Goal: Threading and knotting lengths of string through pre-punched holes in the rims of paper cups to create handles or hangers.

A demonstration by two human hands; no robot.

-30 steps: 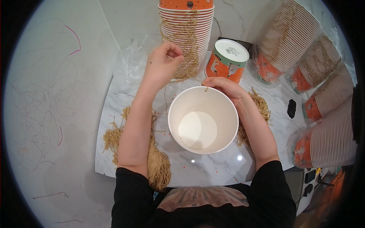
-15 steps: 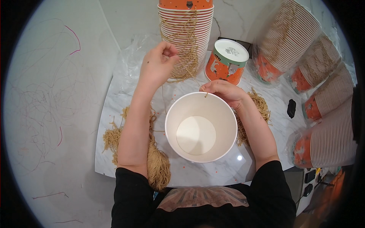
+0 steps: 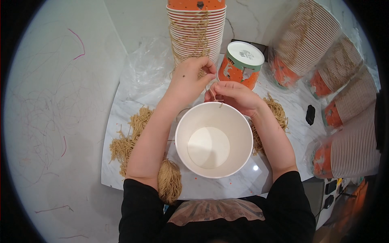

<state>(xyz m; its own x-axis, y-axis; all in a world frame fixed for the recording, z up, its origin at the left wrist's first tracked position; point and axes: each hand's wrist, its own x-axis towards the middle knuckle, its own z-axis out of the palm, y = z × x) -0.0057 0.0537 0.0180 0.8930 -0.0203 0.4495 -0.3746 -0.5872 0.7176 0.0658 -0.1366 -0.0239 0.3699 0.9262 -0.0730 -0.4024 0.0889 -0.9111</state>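
A white-lined paper bucket (image 3: 214, 162) stands open end up in front of me on the table. At its far rim a short tan cord (image 3: 217, 100) comes through the edge. My right hand (image 3: 235, 96) is closed at that rim, its fingers on the cord; some fingertips hide behind the rim. Just left of it and higher, my left hand (image 3: 192, 79) pinches thumb to forefinger, with a thin length of cord running between the two hands. A bundle of tan cords (image 3: 169, 182) lies beside my left forearm.
A tall stack of nested buckets (image 3: 196, 36) draped with cord stands at the back. Right of it, an orange bucket (image 3: 243, 67) sits upside down. Several wrapped stacks (image 3: 306, 40) line the right side. Crumpled clear plastic (image 3: 146, 67) and loose cord piles (image 3: 125, 146) lie left.
My left hand has come down and right, close to my right hand. The cord at the rim has shifted and more of it shows. The bucket has moved slightly nearer me.
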